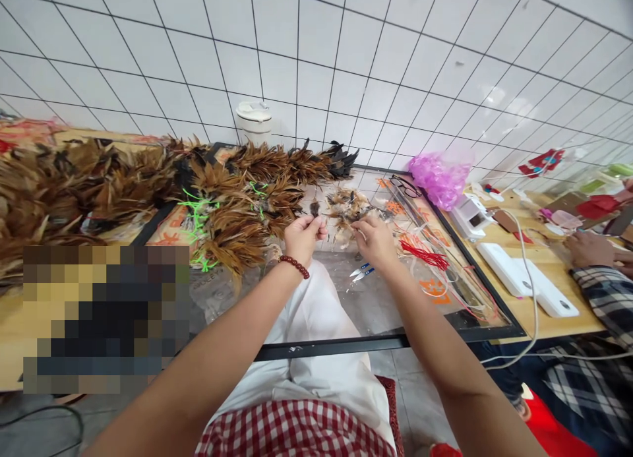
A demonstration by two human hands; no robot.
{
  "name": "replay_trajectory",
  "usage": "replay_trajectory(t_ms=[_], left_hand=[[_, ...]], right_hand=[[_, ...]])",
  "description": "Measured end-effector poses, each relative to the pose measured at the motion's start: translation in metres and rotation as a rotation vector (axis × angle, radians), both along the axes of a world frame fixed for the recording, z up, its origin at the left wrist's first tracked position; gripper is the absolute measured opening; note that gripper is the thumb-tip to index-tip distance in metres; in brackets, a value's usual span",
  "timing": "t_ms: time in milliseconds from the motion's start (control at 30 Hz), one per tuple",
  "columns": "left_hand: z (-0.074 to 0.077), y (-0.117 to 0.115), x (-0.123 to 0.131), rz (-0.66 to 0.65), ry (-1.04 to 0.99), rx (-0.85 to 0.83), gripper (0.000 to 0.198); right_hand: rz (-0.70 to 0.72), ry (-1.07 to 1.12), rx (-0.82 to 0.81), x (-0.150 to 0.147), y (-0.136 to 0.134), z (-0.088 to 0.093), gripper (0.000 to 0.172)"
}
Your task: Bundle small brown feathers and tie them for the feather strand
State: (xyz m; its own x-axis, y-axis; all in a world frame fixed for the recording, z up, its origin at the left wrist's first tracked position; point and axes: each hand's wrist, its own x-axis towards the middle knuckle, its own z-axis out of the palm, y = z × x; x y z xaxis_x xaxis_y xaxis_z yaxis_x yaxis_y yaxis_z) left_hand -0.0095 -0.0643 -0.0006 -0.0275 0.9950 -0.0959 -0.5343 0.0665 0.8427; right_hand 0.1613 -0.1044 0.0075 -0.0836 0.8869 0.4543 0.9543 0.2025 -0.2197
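Observation:
My left hand (301, 238), with a beaded bracelet at the wrist, pinches a small dark feather (314, 208) upright between thumb and fingertips. To its right, my right hand (376, 241) is closed at the near edge of a loose pile of small feathers (353, 205); what its fingertips hold is too small to make out. Bundles of brown feathers (232, 213) lie left of my hands, some with bright green ties (195, 213). Small blue-handled scissors (362, 272) rest below my right hand on the transparent tabletop (390, 312).
Red strings (425, 254) and eyeglasses (406, 186) lie to the right, near a purple plastic bag (440, 180). A white lidded container (254, 122) stands by the tiled wall. At far right are a white power strip (527, 279), a cable and another person's hand (591, 249). More feathers (74, 193) cover the left.

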Motion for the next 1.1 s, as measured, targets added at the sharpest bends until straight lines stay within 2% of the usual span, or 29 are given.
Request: replay_trajectory(t_ms=[200,400,533,633,700,900,1100], left_hand=[[0.001,-0.001,0.001,-0.007,0.064,-0.022,0.022],[0.003,-0.003,0.001,-0.022,0.104,-0.032,0.022],[0.002,-0.003,0.001,-0.012,0.102,-0.006,0.022],[0.002,-0.003,0.001,-0.009,0.096,0.008,0.021],[0.003,-0.004,0.001,-0.019,0.104,0.011,0.020],[0.007,-0.009,0.003,-0.062,0.126,0.005,0.018],[0.012,-0.018,0.005,-0.300,0.122,-0.044,0.020]], right_hand=[[-0.106,0.101,0.005,0.000,0.002,-0.001,0.024],[-0.018,0.166,-0.035,0.004,0.006,-0.006,0.019],[-0.001,0.518,-0.038,0.004,0.010,-0.008,0.017],[0.051,0.852,-0.135,0.003,0.013,-0.008,0.020],[0.074,0.995,-0.185,0.001,0.014,-0.007,0.023],[0.127,1.293,-0.174,-0.005,0.010,0.003,0.031],[0.209,1.342,-0.206,-0.012,0.006,0.006,0.032]])
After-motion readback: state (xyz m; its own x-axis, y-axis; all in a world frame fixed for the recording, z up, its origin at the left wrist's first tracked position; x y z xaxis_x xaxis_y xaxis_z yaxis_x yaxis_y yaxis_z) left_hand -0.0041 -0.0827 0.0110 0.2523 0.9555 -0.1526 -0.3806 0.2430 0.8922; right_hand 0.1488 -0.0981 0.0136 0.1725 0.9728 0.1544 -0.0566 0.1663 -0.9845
